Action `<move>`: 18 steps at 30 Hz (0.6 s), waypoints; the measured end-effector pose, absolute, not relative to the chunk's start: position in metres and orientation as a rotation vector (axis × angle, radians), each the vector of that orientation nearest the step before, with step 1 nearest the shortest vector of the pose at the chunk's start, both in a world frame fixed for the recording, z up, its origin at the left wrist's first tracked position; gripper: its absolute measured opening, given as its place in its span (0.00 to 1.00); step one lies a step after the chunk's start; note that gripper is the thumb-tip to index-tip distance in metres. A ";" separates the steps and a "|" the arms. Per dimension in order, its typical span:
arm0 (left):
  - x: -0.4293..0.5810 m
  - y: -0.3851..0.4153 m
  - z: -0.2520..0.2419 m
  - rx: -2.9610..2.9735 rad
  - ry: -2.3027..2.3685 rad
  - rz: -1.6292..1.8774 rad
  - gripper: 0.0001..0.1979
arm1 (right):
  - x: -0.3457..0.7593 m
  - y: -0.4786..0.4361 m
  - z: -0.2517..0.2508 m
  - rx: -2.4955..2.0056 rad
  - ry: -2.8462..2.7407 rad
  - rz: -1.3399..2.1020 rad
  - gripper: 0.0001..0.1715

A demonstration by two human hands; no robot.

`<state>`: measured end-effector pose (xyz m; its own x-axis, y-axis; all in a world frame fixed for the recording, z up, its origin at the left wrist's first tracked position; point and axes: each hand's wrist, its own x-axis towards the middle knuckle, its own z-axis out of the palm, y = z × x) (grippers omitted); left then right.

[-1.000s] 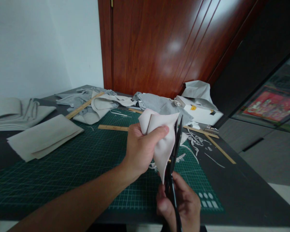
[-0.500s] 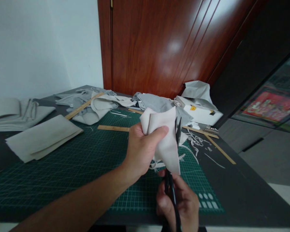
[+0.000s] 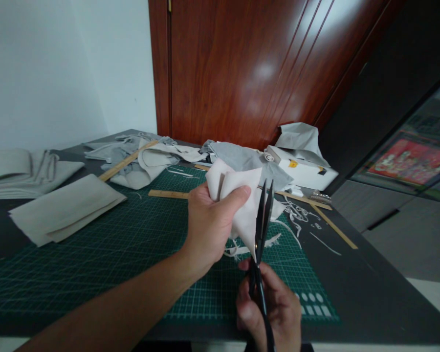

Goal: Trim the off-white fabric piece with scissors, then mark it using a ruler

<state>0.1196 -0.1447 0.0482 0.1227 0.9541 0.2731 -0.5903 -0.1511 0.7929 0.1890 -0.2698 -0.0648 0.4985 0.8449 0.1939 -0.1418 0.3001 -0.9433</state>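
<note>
My left hand [image 3: 212,220] grips a folded piece of off-white fabric [image 3: 244,208], thumb on the front and fingers behind it. My right hand [image 3: 271,308] is wrapped round the handles of black scissors [image 3: 261,230]. Their blades point up and away from me, slightly parted, along the right edge of the fabric. Below lies a green cutting mat [image 3: 132,274], with frayed fabric strips [image 3: 271,241] beneath the held piece. The fingers behind the fabric are partly hidden.
Folded fabric [image 3: 73,208] lies at the left, by a fabric stack [image 3: 18,171]. Grey scraps [image 3: 234,154] and a white box [image 3: 304,168] stand at the back. Wooden rulers [image 3: 168,194] and loose thread-like offcuts [image 3: 297,212] lie about the grey table [image 3: 370,293].
The fabric in my left hand has shifted a little left. The scissor blades, earlier partly behind the fabric, now show whole beside its right edge. My right hand has hardly moved.
</note>
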 end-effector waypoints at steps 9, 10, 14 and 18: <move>0.119 -0.147 0.046 0.965 0.440 1.417 0.11 | 0.192 -0.268 -0.070 -1.044 -0.919 0.730 0.39; 0.119 -0.147 0.046 0.964 0.436 1.410 0.11 | 0.192 -0.267 -0.070 -1.040 -0.921 0.723 0.39; 0.119 -0.148 0.047 0.971 0.422 1.378 0.10 | 0.191 -0.267 -0.070 -1.028 -0.915 0.695 0.41; 0.118 -0.149 0.047 0.981 0.411 1.375 0.09 | 0.191 -0.268 -0.070 -1.010 -0.916 0.704 0.41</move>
<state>0.1176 -0.1493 0.0474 0.2048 0.9355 0.2878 -0.6239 -0.1018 0.7748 0.1913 -0.2679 -0.0698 0.4535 0.8371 0.3059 -0.0796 0.3798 -0.9216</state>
